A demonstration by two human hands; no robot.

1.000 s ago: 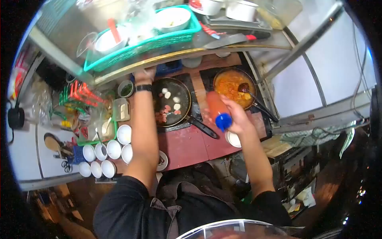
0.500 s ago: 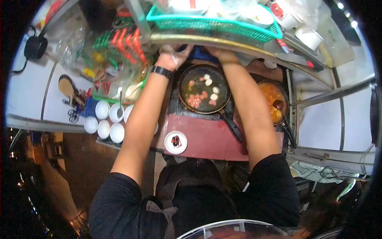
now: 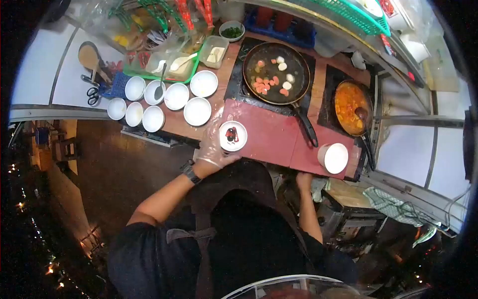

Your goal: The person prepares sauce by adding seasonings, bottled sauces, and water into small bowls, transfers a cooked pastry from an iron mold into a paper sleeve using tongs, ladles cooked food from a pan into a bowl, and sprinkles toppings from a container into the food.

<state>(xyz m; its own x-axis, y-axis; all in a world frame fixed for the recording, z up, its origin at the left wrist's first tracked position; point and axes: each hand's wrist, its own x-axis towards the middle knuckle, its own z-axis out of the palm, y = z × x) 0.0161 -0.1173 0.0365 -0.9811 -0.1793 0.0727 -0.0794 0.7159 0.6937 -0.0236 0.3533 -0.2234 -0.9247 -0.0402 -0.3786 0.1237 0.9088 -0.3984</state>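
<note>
The gloved left hand (image 3: pixel 213 144) lay curved along the near left side of a small bowl (image 3: pixel 241 144), thumb and fingers spread apart, a pose that seemed suited to steadying it without touching the dark and red pieces (image 3: pixel 231 134) inside. The bowl sat on the left end of a red board (image 3: pixel 269 137). The right hand (image 3: pixel 304 179) was partly hidden by the table (image 3: pixel 173 124), so its grip could not be told. The frying pan's handle (image 3: pixel 306 125) pointed frontward, presumably for easy reach.
</note>
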